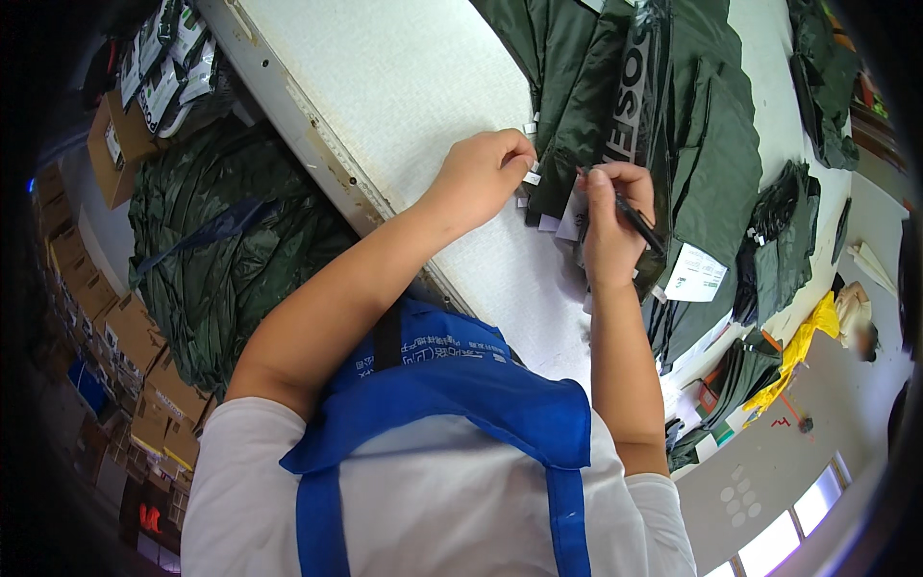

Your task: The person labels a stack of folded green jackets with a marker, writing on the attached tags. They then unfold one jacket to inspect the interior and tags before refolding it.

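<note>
Dark green garments (707,144) lie in a stack on the white table, with small white labels along their left edge. My left hand (481,178) is closed in a pinch on one small white label (533,177) at that edge. To the right of it, my right hand (615,231) is wrapped round a black pen (641,226), which slants across the palm. The pen's tip is near the garments' lower end, beside some pale tags (574,213). A clear plastic bag (635,87) with large grey lettering runs lengthwise over the garments.
A white paper slip (696,273) lies on the garments right of my right hand. The table's metal edge (308,120) runs diagonally on the left. Beyond it is a big dark green heap (221,240) and cardboard boxes (135,332). More dark garments (784,240) lie at the right; another person (856,317) is farther off.
</note>
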The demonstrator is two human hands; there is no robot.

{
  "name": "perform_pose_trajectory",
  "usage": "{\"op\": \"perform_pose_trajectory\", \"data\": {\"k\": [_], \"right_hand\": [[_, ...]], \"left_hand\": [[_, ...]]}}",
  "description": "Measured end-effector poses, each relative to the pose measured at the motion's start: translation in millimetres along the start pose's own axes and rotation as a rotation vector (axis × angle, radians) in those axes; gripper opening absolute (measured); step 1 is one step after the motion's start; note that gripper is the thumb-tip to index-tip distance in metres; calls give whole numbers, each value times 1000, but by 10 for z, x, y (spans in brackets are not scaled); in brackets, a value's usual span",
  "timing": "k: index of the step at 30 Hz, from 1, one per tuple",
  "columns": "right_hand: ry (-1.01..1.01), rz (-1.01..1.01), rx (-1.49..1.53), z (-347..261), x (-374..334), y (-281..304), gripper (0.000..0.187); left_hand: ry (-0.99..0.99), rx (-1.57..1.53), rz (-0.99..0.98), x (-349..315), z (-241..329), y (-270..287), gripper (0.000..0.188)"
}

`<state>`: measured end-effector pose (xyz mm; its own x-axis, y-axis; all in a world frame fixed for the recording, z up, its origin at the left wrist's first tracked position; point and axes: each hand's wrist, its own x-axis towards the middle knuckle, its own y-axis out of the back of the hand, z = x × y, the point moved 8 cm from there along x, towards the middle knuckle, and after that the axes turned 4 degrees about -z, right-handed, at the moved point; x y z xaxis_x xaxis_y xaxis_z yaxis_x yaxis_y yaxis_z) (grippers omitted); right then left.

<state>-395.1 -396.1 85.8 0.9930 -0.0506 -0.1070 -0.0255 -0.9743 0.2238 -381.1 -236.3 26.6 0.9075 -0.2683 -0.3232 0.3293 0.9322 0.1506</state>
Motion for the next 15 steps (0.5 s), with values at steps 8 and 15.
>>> {"op": "perform_pose_trajectory", "data": {"k": [8, 15], "right_hand": [[32, -35, 218, -71, 59, 68, 29], [291, -188, 207, -906, -57, -216, 43]], "left_hand": [[311, -473, -178, 14, -79, -159, 31], [-271, 20, -254, -211, 485, -836, 37]]}}
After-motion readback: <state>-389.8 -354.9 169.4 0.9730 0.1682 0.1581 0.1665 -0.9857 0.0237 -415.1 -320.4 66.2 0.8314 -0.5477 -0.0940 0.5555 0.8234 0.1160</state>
